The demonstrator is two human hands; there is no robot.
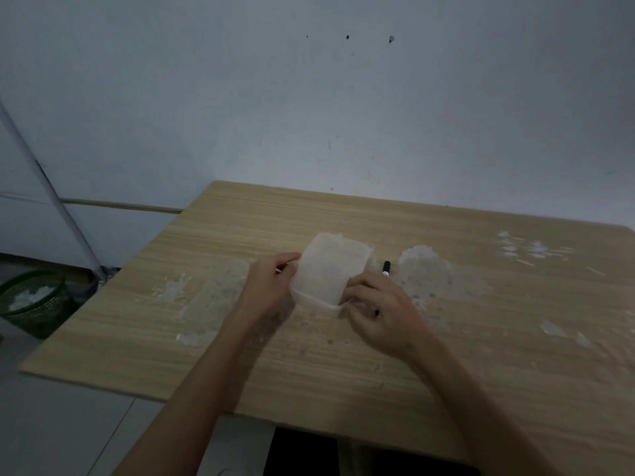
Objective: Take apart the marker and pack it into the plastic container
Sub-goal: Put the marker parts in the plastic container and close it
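A translucent plastic container (328, 269) sits in the middle of the wooden table (446, 355), its lid tilted up at the near edge. My left hand (269, 286) grips its left side. My right hand (381, 310) pinches the near right corner of the lid. A black marker (386, 268) lies on the table just right of the container, and my right hand covers most of it. Only its far end and a dark bit by my fingers show.
Patches of whitish residue (426, 273) mark the tabletop left and right of the container. A green mesh bin (34, 300) stands on the floor at the left. The wall (343, 115) runs right behind the table's far edge.
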